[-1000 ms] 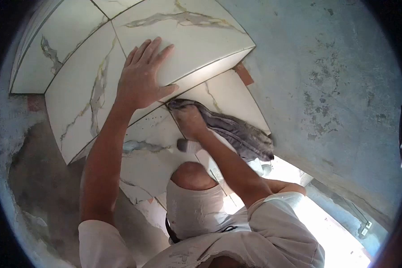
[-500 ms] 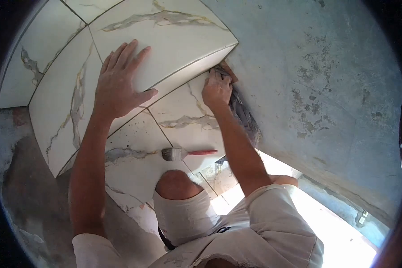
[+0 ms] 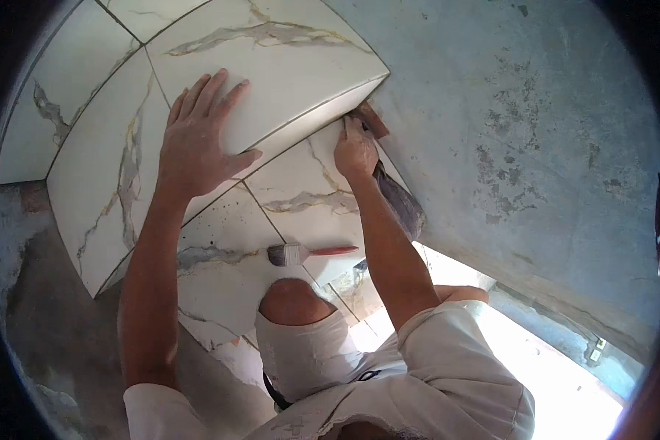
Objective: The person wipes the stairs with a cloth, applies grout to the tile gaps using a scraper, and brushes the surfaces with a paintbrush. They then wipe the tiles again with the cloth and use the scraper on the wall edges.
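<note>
My left hand [image 3: 200,139] lies flat with fingers spread on a white, grey-veined tile [image 3: 286,70] of the upper step. At the corner where the step's riser meets the wall, my right hand [image 3: 357,150] is closed round a dark cloth [image 3: 402,202]. The cloth trails down along the wall, partly hidden behind my wrist and forearm. On the lower tile [image 3: 300,172] near my knee lies a paintbrush [image 3: 293,254] with a red handle, touched by neither hand.
A bluish-grey plastered wall [image 3: 462,147] with worn patches borders the steps on the right. A reddish-brown piece [image 3: 372,119] sits in the corner by my right hand. Bare concrete [image 3: 58,279] lies to the left, and my bent knee [image 3: 294,302] is in front.
My right hand has shifted slightly within the corner, and less cloth shows at its fingertips. The left hand stays flat on the tile. The whole view has moved a little.
</note>
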`<state>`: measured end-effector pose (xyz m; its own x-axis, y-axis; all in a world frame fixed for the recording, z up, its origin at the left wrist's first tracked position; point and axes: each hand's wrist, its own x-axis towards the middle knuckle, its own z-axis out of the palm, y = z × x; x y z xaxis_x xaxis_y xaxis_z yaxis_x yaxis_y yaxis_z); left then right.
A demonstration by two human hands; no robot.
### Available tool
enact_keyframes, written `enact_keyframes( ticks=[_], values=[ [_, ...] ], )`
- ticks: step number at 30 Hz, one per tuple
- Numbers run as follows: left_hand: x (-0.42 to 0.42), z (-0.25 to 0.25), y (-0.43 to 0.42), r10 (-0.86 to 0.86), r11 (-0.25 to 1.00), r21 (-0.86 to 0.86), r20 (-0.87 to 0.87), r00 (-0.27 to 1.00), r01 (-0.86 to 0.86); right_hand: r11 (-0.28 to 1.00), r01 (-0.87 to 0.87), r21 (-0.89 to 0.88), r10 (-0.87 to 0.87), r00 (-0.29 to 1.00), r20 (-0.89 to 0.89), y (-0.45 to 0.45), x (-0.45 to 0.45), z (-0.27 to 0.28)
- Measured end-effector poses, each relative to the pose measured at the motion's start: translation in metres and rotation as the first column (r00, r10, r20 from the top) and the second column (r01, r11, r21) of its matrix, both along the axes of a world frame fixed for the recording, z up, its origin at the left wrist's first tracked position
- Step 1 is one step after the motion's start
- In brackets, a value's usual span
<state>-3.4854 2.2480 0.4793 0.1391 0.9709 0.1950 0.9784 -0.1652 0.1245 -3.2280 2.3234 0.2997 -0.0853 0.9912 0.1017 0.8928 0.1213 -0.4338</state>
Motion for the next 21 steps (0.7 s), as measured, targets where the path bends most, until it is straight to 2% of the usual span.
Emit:
enact_keyframes(
  ticks=[1, 2, 3, 4, 5, 7, 8, 9, 11, 12, 13, 14, 15, 16, 18, 20, 21],
  values=[
    [0.001, 0.000, 0.000, 0.000, 1.000, 0.006, -0.008, 1.000, 0.000, 1.000, 0.003, -0.001, -0.003, 1.000, 0.001, -0.005, 0.000, 0.005],
    [0.002, 0.001, 0.000, -0.009, 1.000, 0.011, -0.009, 1.000, 0.009, 0.957, -0.173, -0.232, 0.174, 0.985, -0.017, -0.011, 0.001, 0.011],
    [0.002, 0.001, 0.000, -0.004, 1.000, 0.007, -0.013, 1.000, 0.004, 0.832, -0.335, -0.442, 0.338, 0.938, -0.075, -0.020, 0.003, 0.018],
    [0.002, 0.001, 0.000, 0.002, 1.000, 0.004, -0.017, 1.000, -0.002, 0.815, -0.573, -0.089, 0.575, 0.818, -0.003, -0.034, 0.011, 0.015],
    [0.002, 0.001, 0.000, -0.001, 1.000, 0.012, -0.017, 1.000, 0.001, 0.817, -0.571, -0.082, 0.573, 0.820, 0.001, -0.033, 0.019, 0.000],
    [0.000, 0.000, 0.000, -0.020, 0.999, 0.032, -0.010, 1.000, 0.021, 0.931, -0.365, -0.016, 0.359, 0.908, 0.215, -0.020, 0.036, -0.031],
    [0.000, 0.000, 0.000, -0.019, 0.999, 0.031, -0.023, 1.000, 0.020, 0.960, -0.277, -0.041, 0.280, 0.944, 0.175, -0.009, 0.041, -0.017],
    [0.001, 0.000, 0.001, -0.014, 0.999, 0.028, -0.022, 1.000, 0.015, 0.958, -0.282, -0.044, 0.286, 0.946, 0.156, -0.010, 0.035, -0.010],
    [0.001, -0.003, 0.000, 0.009, 1.000, 0.000, -0.043, 0.999, -0.009, 0.956, -0.232, -0.179, 0.273, 0.928, 0.253, -0.019, 0.014, 0.004],
    [-0.001, -0.003, 0.002, -0.022, 0.999, 0.037, -0.014, 1.000, 0.022, 0.953, -0.296, -0.068, 0.301, 0.950, 0.082, -0.024, 0.009, -0.007],
    [-0.003, -0.004, 0.000, -0.053, 0.996, 0.070, 0.014, 0.998, 0.052, 0.942, -0.328, -0.077, 0.332, 0.941, 0.057, -0.041, -0.008, -0.001],
    [-0.004, -0.005, -0.001, -0.028, 0.998, 0.060, -0.006, 1.000, 0.028, 0.824, -0.511, -0.244, 0.542, 0.836, 0.080, -0.063, -0.021, 0.018],
    [-0.003, -0.006, 0.000, -0.025, 0.998, 0.062, -0.015, 1.000, 0.026, 0.650, -0.649, -0.396, 0.727, 0.682, 0.077, -0.077, -0.030, 0.031],
    [-0.003, -0.007, 0.000, -0.024, 0.998, 0.065, -0.022, 0.999, 0.025, 0.633, -0.671, -0.385, 0.745, 0.663, 0.069, -0.088, -0.033, 0.028],
    [-0.005, -0.011, -0.001, -0.012, 0.997, 0.082, -0.014, 1.000, 0.013, 0.519, -0.852, -0.072, 0.849, 0.523, -0.074, -0.097, -0.026, 0.008],
    [-0.005, -0.010, -0.002, -0.032, 0.996, 0.088, 0.017, 0.999, 0.030, 0.631, -0.775, -0.026, 0.770, 0.622, 0.141, -0.056, -0.009, -0.012],
    [-0.004, -0.009, -0.002, -0.020, 0.996, 0.087, 0.018, 1.000, 0.018, 0.736, -0.675, 0.054, 0.631, 0.712, 0.307, -0.033, 0.009, -0.037]
  ],
)
